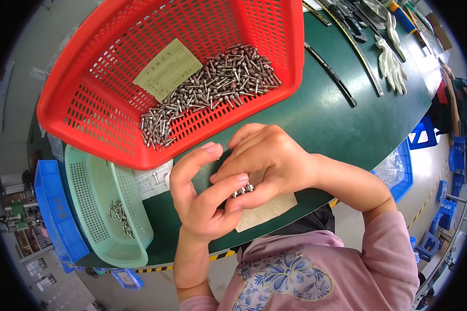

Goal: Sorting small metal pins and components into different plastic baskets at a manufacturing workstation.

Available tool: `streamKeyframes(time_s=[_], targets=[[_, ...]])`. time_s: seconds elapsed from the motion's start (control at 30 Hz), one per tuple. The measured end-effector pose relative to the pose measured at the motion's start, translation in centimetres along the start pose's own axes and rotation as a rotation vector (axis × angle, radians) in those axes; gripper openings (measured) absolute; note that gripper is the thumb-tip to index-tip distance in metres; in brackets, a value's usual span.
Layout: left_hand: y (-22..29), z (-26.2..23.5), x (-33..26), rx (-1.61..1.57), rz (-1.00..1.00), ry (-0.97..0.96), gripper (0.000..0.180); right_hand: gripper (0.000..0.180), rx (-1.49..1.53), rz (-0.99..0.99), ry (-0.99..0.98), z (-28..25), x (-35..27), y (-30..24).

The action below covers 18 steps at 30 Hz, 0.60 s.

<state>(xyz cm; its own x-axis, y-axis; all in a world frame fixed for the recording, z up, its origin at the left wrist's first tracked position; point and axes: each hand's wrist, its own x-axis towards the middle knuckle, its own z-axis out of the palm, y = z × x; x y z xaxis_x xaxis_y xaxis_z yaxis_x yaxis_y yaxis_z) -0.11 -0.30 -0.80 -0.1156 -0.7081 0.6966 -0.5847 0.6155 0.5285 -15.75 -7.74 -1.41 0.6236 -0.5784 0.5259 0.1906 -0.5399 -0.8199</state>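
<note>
Several small metal pins (243,190) with thicker heads are bunched between my two hands, over the near side of the table. My right hand (275,160) is curled around them, its thumb below the bunch. From the other side, my left hand (200,199) pinches at the same pins, its index finger raised and its other fingertips close to the heads. The lower ends of the pins are hidden by my fingers. Just beyond my hands, a tilted red basket (213,127) holds a heap of similar pins (228,75) and a yellowish paper card (167,69).
To the left, a pale green basket (140,207) has a few pins in it, beside a blue bin (57,207). A beige sheet (267,211) lies under my hands on the green table (337,132). Tweezers (331,75), a tape measure (360,59) and white gloves (390,65) lie far right.
</note>
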Motion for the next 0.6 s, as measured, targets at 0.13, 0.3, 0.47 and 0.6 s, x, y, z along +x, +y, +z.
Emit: streamKeyframes(time_s=[0.13, 0.3, 0.47, 0.6], targets=[[0.10, -0.45, 0.40, 0.034, 0.071, -0.016, 0.025, 0.030, 0.081, 0.093, -0.096, 0.35, -0.23, -0.22], [0.03, -0.86, 0.59, 0.070, 0.096, -0.034, 0.025, 0.031, 0.180, 0.132, -0.101, 0.30, -0.20, -0.22], [-0.13, -0.83, 0.54, 0.061, 0.125, -0.033, 0.029, 0.037, 0.209, 0.124, -0.113, 0.08, -0.06, -0.43], [-0.01, -0.77, 0.54, 0.067, 0.127, -0.026, 0.029, 0.037, 0.208, 0.118, -0.101, 0.32, -0.26, -0.16]])
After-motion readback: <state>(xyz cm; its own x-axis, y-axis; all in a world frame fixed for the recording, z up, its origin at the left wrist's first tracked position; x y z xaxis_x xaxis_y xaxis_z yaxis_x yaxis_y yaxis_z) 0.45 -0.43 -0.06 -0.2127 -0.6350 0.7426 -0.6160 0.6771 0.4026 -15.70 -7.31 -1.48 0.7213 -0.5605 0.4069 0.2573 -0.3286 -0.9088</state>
